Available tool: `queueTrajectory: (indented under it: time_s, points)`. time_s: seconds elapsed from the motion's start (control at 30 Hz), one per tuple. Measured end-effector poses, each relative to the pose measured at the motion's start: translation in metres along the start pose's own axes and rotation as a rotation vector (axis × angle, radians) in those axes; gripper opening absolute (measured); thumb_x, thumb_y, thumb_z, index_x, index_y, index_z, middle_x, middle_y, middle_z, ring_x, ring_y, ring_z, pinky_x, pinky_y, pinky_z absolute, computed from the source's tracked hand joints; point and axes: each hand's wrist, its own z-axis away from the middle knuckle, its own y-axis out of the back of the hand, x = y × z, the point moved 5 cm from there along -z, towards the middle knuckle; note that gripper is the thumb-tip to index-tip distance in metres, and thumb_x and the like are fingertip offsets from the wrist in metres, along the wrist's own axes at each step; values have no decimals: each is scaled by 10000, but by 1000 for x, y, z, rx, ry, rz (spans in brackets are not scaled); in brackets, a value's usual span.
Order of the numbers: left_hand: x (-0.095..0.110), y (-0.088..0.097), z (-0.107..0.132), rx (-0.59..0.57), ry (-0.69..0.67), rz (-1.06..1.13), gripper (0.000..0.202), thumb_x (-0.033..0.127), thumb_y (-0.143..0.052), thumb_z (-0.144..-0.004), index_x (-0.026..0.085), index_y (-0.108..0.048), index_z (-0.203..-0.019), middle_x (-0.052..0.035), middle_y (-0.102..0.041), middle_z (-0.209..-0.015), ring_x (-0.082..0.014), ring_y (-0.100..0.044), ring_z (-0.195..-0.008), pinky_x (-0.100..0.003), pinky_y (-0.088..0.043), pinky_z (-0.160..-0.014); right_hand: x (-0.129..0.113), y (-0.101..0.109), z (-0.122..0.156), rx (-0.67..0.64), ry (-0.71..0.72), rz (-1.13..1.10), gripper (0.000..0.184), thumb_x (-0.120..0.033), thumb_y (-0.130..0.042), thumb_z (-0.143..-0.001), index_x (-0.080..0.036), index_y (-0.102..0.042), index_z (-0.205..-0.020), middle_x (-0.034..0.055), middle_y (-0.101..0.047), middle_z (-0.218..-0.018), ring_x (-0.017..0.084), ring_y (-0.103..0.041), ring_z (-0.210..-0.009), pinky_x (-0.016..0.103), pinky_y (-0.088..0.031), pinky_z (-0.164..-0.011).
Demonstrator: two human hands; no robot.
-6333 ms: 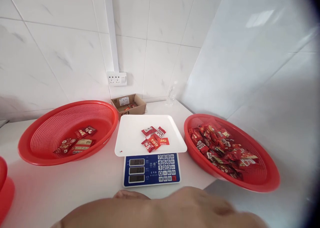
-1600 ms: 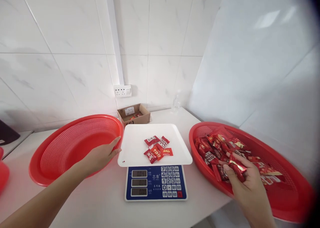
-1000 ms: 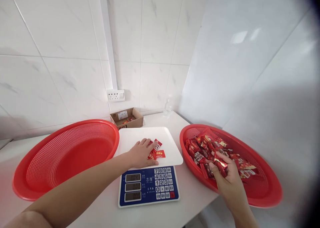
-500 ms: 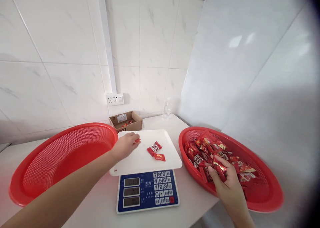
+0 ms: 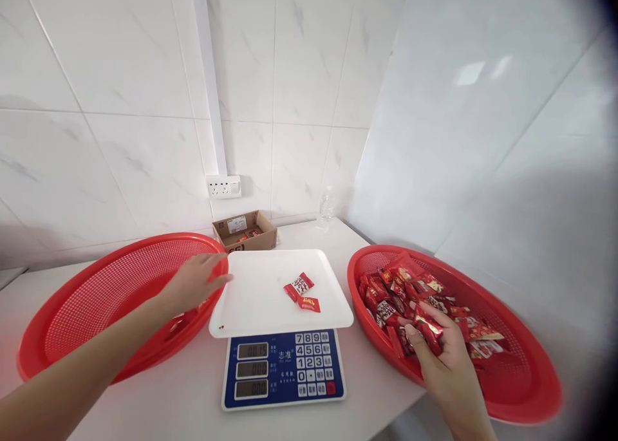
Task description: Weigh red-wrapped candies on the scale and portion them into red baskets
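The left hand (image 5: pixel 196 281) has its fingers spread at the right rim of the left red perforated plastic basket (image 5: pixel 96 312), where small red wrapped packets (image 5: pixel 179 322) lie partly hidden. The right hand (image 5: pixel 443 352) pinches a shiny red foil packet (image 5: pixel 429 328) over the right red plastic basket (image 5: pixel 521 389). Between the baskets, on the white tabletop (image 5: pixel 159 405), a blue-and-white electronic scale (image 5: pixel 284 370) bears two red printed packets (image 5: pixel 300 285) right of centre on its white pan (image 5: pixel 251 299).

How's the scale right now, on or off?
On: the scale shows dark digits on its screens, and two packs lie on its tray.
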Motion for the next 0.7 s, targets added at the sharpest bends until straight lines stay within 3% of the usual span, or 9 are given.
queueTrajectory:
  time_s: [0.1,0.2,0.27,0.33,0.4,0.5,0.6,0.7]
  points:
    - [64,-27,-8,-178,-237,121,653,591,-402,-859,225,-381,-1399,-95,-437,-1464,-237,-416,-1327,-383,-370,-1072,-3,0,0,21,30,6,586,-484,-657,-705,-231,-526,-1218,88,-607,-1199,281,-563,-1119,439,-414,-1001]
    - [125,-59,-12,-372,-461,148,724,632,-389,-851,257,-277,-1460,-116,-284,-1549,-271,-258,-1419,-417,-318,-1108,-7,0,1,22,12,17,584,-504,-645,-705,-227,-527,-1206,90,-598,-1205,283,-553,-1129,446,-404,-1007]
    - [151,-75,-17,-359,-557,35,631,592,-380,-875,272,-363,-1418,-120,-349,-1505,-293,-326,-1378,-434,-347,-1080,-10,0,2,31,4,42,579,-522,-634,-703,-221,-535,-1187,93,-587,-1217,286,-538,-1148,451,-388,-1019]
    - [165,-86,-24,-299,-609,-65,445,440,-354,-928,258,-493,-1310,-126,-472,-1381,-284,-449,-1266,-444,-393,-1027,-13,0,2,42,6,71,570,-533,-621,-703,-216,-542,-1170,94,-576,-1230,288,-521,-1168,450,-379,-1024]
    - [169,-93,-32,-258,-619,-107,349,255,-340,-932,221,-563,-1198,-135,-542,-1256,-262,-521,-1145,-435,-437,-964,-15,0,2,48,8,87,557,-535,-610,-708,-213,-546,-1158,96,-576,-1225,288,-519,-1165,447,-383,-1015]
    - [159,-90,-39,-228,-590,-128,363,78,-357,-861,174,-577,-1134,-140,-568,-1180,-242,-551,-1058,-393,-478,-896,-15,0,2,54,41,101,533,-524,-607,-718,-210,-551,-1145,96,-582,-1213,287,-513,-1169,437,-384,-1012]
    - [135,-68,-37,-171,-520,-129,450,-12,-335,-802,162,-561,-1149,-127,-568,-1179,-225,-548,-1063,-364,-475,-906,-13,0,2,48,57,100,537,-519,-614,-723,-215,-547,-1160,93,-581,-1216,287,-512,-1171,438,-382,-1014]
    - [94,-36,-25,-87,-406,-114,460,5,-268,-836,161,-549,-1166,-132,-546,-1213,-218,-542,-1082,-358,-471,-914,-11,1,2,37,39,105,559,-532,-618,-719,-223,-541,-1179,90,-576,-1218,294,-524,-1156,463,-385,-1012]
